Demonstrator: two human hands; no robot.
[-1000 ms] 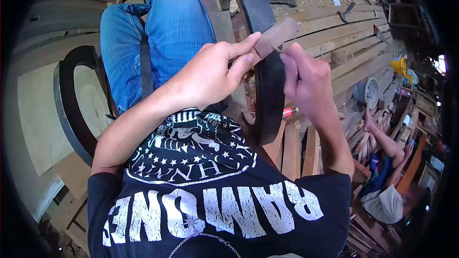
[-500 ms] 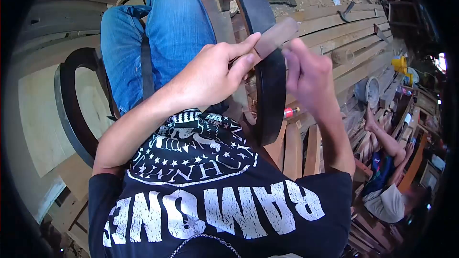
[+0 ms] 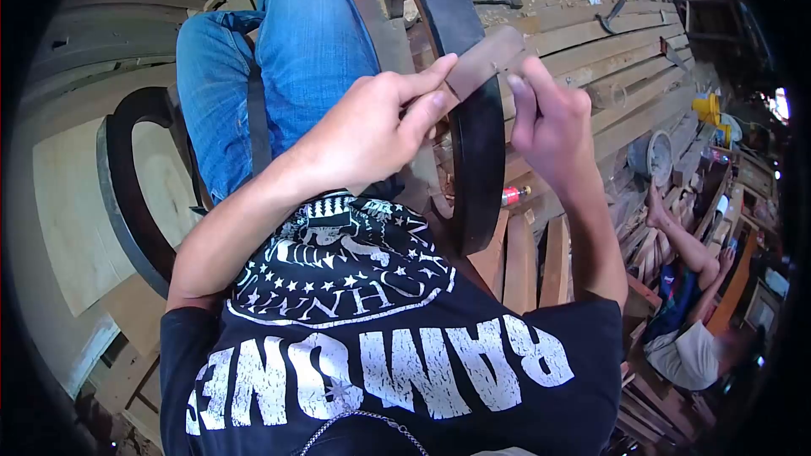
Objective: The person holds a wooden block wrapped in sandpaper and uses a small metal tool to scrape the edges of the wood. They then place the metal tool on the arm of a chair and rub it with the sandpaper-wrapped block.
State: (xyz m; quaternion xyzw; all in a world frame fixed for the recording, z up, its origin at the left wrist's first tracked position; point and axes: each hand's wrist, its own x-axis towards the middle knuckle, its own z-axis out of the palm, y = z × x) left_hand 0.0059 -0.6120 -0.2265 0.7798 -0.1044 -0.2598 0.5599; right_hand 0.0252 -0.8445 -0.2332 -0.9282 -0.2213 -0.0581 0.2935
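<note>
My left hand pinches a flat, rectangular grey-brown piece between thumb and fingers, and its far end points up and right. My right hand is closed, its fingers curled and the thumb tip right by the far end of the piece. What the right fingers hold, if anything, I cannot tell. Beneath both hands runs a dark curved wooden armrest, which the flat piece overlaps in this view. A matching dark curved armrest stands left of my jeans-clad legs.
Long planks lie to the right, with a sickle-shaped tool on them. A red bottle stands near upright boards. A grey bucket and another seated person are farther right. Pale plywood is at left.
My right hand has shifted slightly right and up, its thumb a little clearer of the flat piece. The left hand and the piece have barely moved.
</note>
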